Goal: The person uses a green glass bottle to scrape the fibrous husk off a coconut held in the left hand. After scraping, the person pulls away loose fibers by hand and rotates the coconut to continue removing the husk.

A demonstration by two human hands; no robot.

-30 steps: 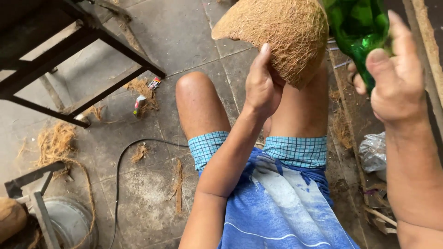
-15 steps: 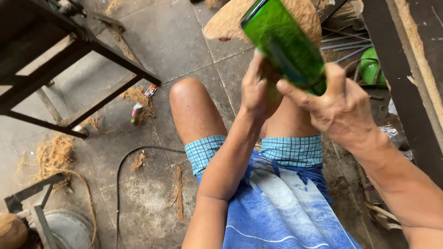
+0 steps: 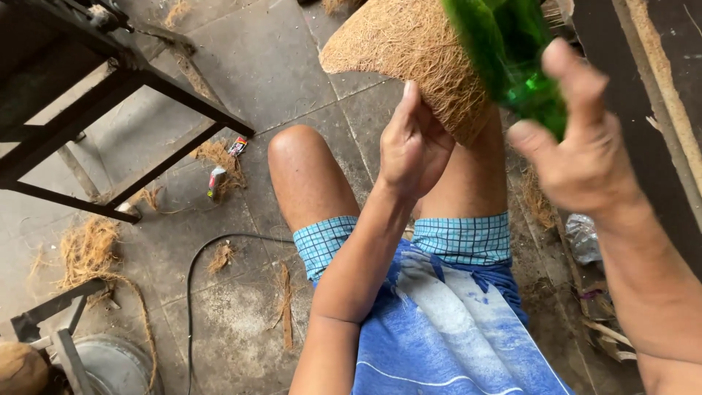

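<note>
The right hand [image 3: 585, 157] grips a green glass bottle [image 3: 515, 55], tilted at far right; whether anything is in it I cannot tell. It overlaps the right side of a fibrous coconut husk [image 3: 420, 62], which the left hand [image 3: 411, 143] steadies from below with fingers closed against it, above the knees. At left stand a dark metal frame [image 3: 110, 95], a black cable [image 3: 194, 285], husk scraps [image 3: 88, 249] and a metal basin [image 3: 110, 362] near left.
</note>
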